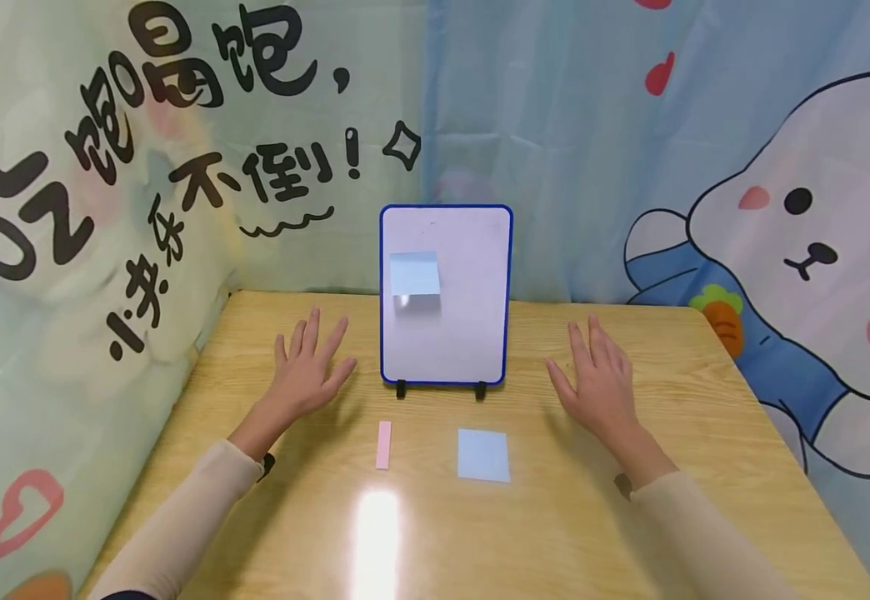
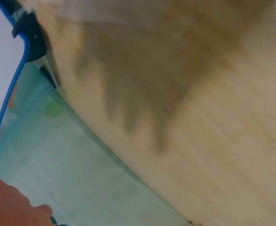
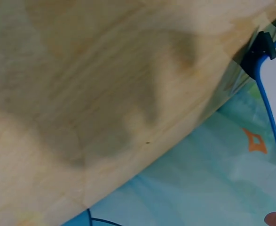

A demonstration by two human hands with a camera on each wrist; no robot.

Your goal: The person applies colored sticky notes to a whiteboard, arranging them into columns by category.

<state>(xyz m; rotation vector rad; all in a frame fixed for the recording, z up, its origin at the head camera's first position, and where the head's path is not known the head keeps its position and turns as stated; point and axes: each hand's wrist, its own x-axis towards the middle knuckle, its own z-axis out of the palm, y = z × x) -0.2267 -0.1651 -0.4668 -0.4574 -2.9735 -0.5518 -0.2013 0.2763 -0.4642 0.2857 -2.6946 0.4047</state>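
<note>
Between my two hands a small whiteboard (image 1: pixel 472 317) with a blue frame stands upright on black feet. A light blue sticky note (image 1: pixel 415 273) clings to the upper left of its face. To the board's left, my left hand (image 1: pixel 305 372) is held over the table with fingers spread and nothing in it. My right hand (image 1: pixel 596 379) is likewise spread and bare on the board's right side. In front of the board lie a narrow pink paper strip (image 1: pixel 383 445) and a blue square sticky note (image 1: pixel 483 456). Each wrist view catches only a sliver of its hand, with a hand shadow below.
The wooden table (image 1: pixel 315 533) has a bright glare spot near its front. Behind it hangs a printed curtain (image 1: pixel 540 150) with large black characters on the left and a cartoon animal on the right. The board's black foot (image 3: pixel 260 54) stands near the table's back edge.
</note>
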